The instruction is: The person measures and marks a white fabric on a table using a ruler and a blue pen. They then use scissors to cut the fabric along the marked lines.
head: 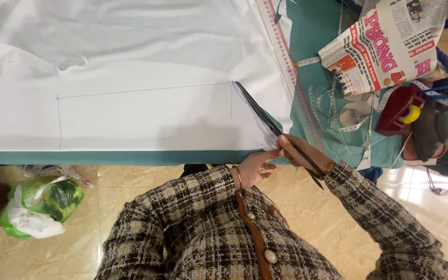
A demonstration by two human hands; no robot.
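A white fabric (146, 62) lies spread over the table, with a rectangle drawn on it in thin blue lines (141, 91). My right hand (299, 152) grips long dark scissors (257, 110). Their blades lie slanted across the fabric's right end, and the tip sits at the rectangle's far right corner. My left hand (255, 168) is just left of the right one at the table's near edge, its fingertips pinching the fabric's near edge beside the scissors. Both sleeves are checked tweed.
A teal cover (130, 157) shows along the table's near edge. To the right of the fabric are a long clear ruler (282, 49), a coiled tape measure (333, 111), a folded newspaper (385, 46) and a dark red holder with a yellow roll (403, 110). A green plastic bag (42, 205) sits on the tiled floor.
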